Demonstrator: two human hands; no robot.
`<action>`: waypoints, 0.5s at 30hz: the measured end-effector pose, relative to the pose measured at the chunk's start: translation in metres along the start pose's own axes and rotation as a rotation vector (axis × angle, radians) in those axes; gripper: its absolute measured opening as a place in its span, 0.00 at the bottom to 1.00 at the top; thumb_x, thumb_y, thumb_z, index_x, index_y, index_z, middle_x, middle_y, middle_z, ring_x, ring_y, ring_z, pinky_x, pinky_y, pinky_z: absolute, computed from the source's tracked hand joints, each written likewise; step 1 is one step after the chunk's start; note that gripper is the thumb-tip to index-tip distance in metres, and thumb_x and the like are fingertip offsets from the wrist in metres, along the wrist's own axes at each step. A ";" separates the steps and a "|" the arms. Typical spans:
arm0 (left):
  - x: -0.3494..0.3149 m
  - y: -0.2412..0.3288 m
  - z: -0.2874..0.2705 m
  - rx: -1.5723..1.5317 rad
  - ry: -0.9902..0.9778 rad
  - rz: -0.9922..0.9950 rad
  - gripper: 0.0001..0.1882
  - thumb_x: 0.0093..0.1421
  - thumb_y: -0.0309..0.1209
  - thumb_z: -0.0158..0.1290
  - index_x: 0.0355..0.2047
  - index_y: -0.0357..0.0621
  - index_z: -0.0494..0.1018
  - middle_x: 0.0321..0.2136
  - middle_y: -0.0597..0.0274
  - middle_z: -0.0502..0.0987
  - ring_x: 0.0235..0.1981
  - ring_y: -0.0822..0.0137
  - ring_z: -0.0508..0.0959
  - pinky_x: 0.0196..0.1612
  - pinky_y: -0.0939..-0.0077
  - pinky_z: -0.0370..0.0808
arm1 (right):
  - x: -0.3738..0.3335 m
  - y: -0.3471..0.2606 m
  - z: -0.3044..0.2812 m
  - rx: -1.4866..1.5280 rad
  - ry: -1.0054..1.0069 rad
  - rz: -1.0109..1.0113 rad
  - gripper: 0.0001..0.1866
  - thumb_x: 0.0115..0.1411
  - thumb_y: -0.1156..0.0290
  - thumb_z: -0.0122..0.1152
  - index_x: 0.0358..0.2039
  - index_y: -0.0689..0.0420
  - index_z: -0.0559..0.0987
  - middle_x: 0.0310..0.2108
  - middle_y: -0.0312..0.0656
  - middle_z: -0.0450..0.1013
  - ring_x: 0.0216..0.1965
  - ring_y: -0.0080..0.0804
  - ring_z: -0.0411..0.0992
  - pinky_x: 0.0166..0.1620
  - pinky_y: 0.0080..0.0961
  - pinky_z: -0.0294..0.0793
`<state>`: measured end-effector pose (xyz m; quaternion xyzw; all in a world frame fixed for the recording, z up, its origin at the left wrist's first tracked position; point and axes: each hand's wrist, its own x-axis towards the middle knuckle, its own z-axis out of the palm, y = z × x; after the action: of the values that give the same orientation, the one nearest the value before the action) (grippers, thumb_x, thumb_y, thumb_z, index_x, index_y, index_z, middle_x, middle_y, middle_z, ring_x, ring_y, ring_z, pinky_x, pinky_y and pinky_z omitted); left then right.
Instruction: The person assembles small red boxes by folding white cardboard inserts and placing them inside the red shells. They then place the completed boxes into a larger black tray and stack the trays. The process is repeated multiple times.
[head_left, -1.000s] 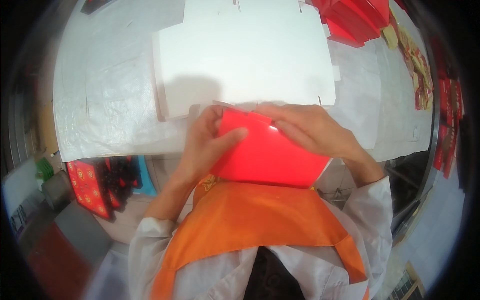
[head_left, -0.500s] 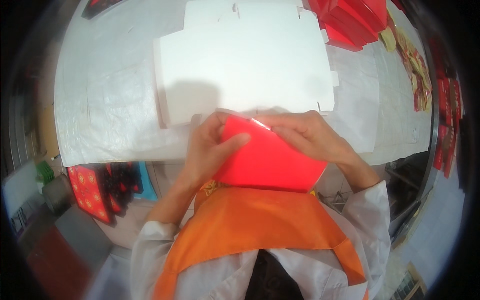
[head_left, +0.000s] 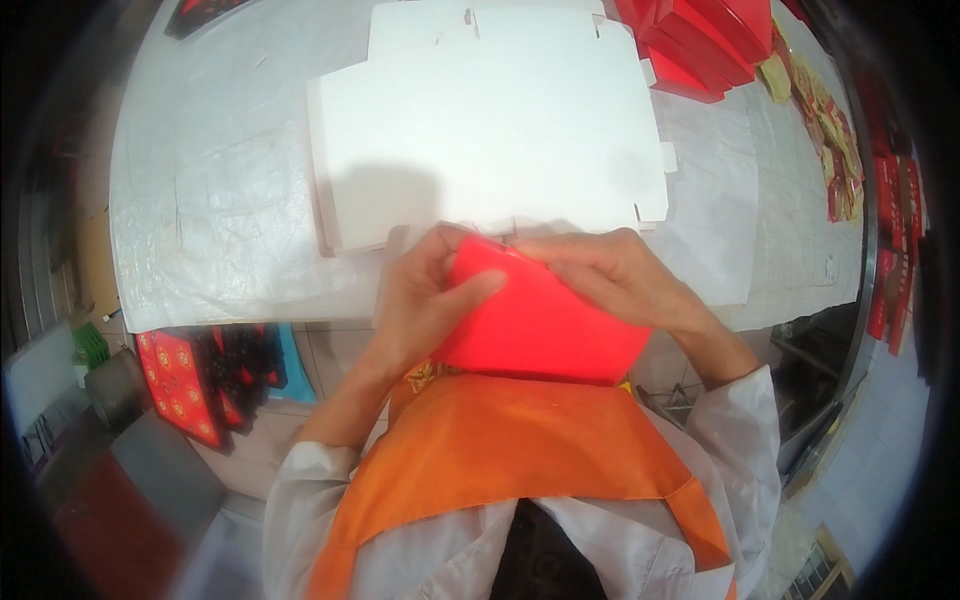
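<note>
A red cardboard box (head_left: 545, 325) is held tilted against the front of my orange apron, at the near edge of the table. My left hand (head_left: 425, 285) grips its far left corner, thumb on the red face and fingers behind. Along its far edge, the fingers of my right hand (head_left: 610, 270) are closed and press at the fold. Just beyond both hands, flat white cardboard blanks (head_left: 490, 120) with cut tabs and slots lie on the table.
A pale plastic sheet (head_left: 215, 220) covers the table. Folded red boxes (head_left: 700, 45) are piled at the far right, next to gold and red wrappers (head_left: 830, 135). Patterned red boxes (head_left: 185, 385) stand below the table at left.
The pale gap at the box's far edge has narrowed under my right fingers. Both hands have shifted only slightly and keep their hold.
</note>
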<state>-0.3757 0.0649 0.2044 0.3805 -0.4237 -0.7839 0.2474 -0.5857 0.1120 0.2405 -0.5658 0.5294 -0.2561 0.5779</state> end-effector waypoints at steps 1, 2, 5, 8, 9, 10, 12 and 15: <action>0.000 -0.001 0.000 -0.002 -0.004 0.002 0.11 0.52 0.23 0.56 0.35 0.39 0.68 0.32 0.62 0.75 0.33 0.75 0.75 0.38 0.81 0.74 | -0.001 0.001 0.001 -0.012 0.021 -0.033 0.18 0.56 0.79 0.44 0.47 0.60 0.72 0.45 0.46 0.72 0.46 0.33 0.70 0.50 0.24 0.67; 0.000 -0.001 0.000 -0.003 -0.008 0.003 0.11 0.53 0.23 0.56 0.35 0.39 0.68 0.32 0.62 0.75 0.34 0.75 0.75 0.38 0.81 0.74 | -0.001 0.004 0.003 -0.025 0.043 -0.067 0.18 0.55 0.79 0.44 0.47 0.60 0.73 0.44 0.47 0.72 0.45 0.35 0.71 0.49 0.24 0.68; -0.002 0.000 0.001 -0.007 -0.008 -0.008 0.11 0.53 0.23 0.56 0.35 0.39 0.67 0.32 0.61 0.75 0.34 0.75 0.75 0.39 0.81 0.73 | -0.002 0.007 0.006 -0.054 0.076 -0.116 0.18 0.54 0.80 0.45 0.46 0.60 0.73 0.43 0.47 0.73 0.44 0.37 0.72 0.47 0.25 0.70; -0.001 -0.006 0.000 0.015 -0.018 0.025 0.10 0.53 0.22 0.55 0.35 0.39 0.67 0.33 0.61 0.75 0.34 0.75 0.75 0.39 0.81 0.73 | -0.005 0.005 0.007 -0.112 0.080 -0.137 0.18 0.53 0.81 0.45 0.45 0.60 0.73 0.43 0.48 0.72 0.44 0.39 0.72 0.47 0.26 0.70; 0.000 -0.006 -0.001 0.021 -0.014 0.016 0.10 0.53 0.22 0.55 0.35 0.39 0.67 0.32 0.61 0.75 0.34 0.75 0.75 0.39 0.81 0.73 | -0.006 0.005 0.007 -0.137 0.079 -0.143 0.18 0.53 0.81 0.46 0.45 0.60 0.73 0.43 0.48 0.72 0.44 0.39 0.72 0.47 0.26 0.70; -0.001 -0.007 -0.001 0.027 -0.012 0.004 0.10 0.53 0.22 0.55 0.35 0.39 0.67 0.32 0.61 0.75 0.34 0.75 0.75 0.39 0.81 0.73 | -0.006 0.005 0.007 -0.162 0.079 -0.160 0.17 0.53 0.81 0.46 0.45 0.60 0.73 0.43 0.48 0.72 0.44 0.40 0.72 0.47 0.26 0.70; -0.003 -0.007 0.000 0.077 0.005 -0.004 0.10 0.53 0.22 0.55 0.34 0.39 0.67 0.32 0.62 0.75 0.34 0.75 0.75 0.39 0.81 0.73 | -0.006 0.005 0.008 -0.212 0.079 -0.192 0.17 0.53 0.81 0.46 0.44 0.60 0.74 0.43 0.48 0.72 0.43 0.41 0.72 0.47 0.26 0.70; -0.004 -0.003 0.002 0.142 0.035 -0.014 0.10 0.53 0.22 0.55 0.34 0.39 0.67 0.31 0.62 0.75 0.33 0.75 0.74 0.38 0.81 0.73 | -0.005 0.005 0.010 -0.172 0.062 -0.089 0.17 0.53 0.80 0.46 0.45 0.60 0.74 0.43 0.47 0.72 0.43 0.40 0.73 0.46 0.26 0.71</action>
<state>-0.3754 0.0705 0.2037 0.4139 -0.4709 -0.7469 0.2216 -0.5796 0.1209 0.2358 -0.6281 0.5412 -0.2528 0.4987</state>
